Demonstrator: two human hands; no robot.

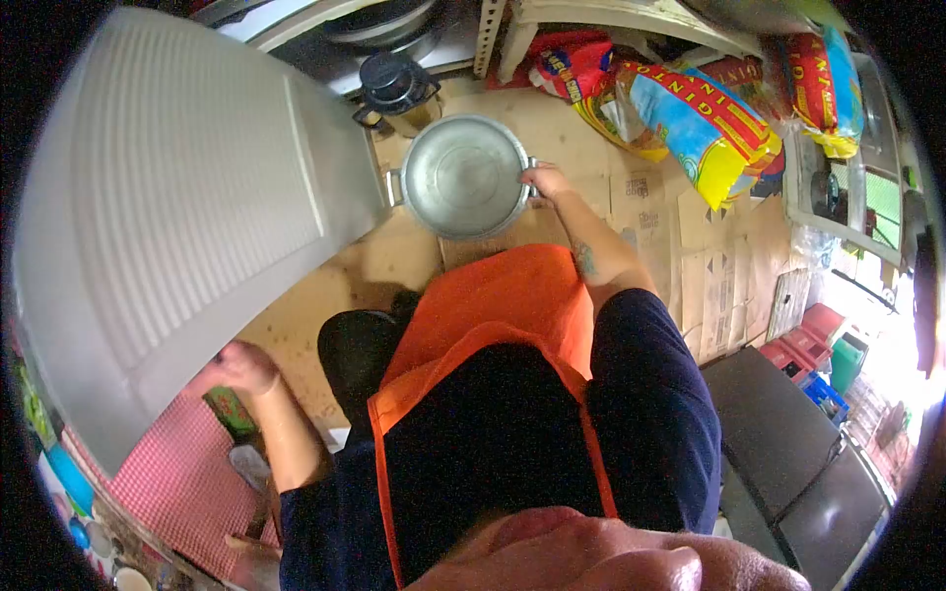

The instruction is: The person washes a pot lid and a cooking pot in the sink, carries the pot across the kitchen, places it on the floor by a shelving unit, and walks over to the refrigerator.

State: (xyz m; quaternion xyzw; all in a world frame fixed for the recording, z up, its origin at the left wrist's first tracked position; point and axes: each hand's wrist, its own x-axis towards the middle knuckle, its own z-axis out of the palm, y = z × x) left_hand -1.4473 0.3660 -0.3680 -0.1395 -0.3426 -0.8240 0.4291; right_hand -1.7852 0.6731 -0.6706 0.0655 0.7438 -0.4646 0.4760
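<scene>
My right hand [545,180] is closed around the side handle of a round aluminium pot [463,177]. The pot is seen from above, with its grey inside showing and a second handle on its left. At lower left, my left hand [248,368] is at the lower edge of a large white ribbed panel [187,187]. Its fingers are blurred and partly lost against that edge, so their grip cannot be made out. An orange apron [493,305] covers my lap just below the pot.
A black-lidded container [389,84] stands behind the pot, near a shelf. Bright printed bags [705,123] lie at upper right on the cardboard-covered floor [641,256]. Red-checked cloth [187,473] is at lower left. Dark flat surfaces [788,424] and coloured crates [823,340] are at right.
</scene>
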